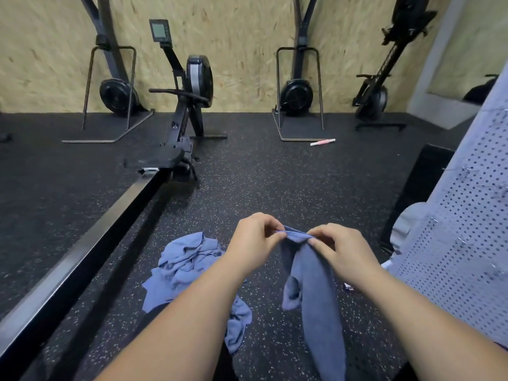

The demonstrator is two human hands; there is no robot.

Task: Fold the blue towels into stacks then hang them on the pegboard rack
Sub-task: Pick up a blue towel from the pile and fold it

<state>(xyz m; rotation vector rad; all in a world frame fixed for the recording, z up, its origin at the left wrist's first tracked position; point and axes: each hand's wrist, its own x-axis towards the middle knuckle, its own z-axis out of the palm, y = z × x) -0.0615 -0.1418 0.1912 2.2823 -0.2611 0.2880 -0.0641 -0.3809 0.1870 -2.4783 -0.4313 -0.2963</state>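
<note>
My towel (316, 284) is soft, matt blue cloth. The floor (261, 174) looks like speckled, grainy rubber, the wall (233, 37) rough pressed wood.

Floor (261, 174): black speckled rubber. Back wall (233, 37): OSB. Rower (192, 86) left of centre, monitor (159, 30) up on its arm, rail (90, 229) running out to lower left. Two upright machines against the wall, each with a black flywheel on a flat base: left one (112, 92), centre one (298, 92). Second rower (384, 78) stood on end, far right. Pink-white stick (323, 142) on the floor just right of the centre base. Black slab (417, 188) at right, blurred.
</note>
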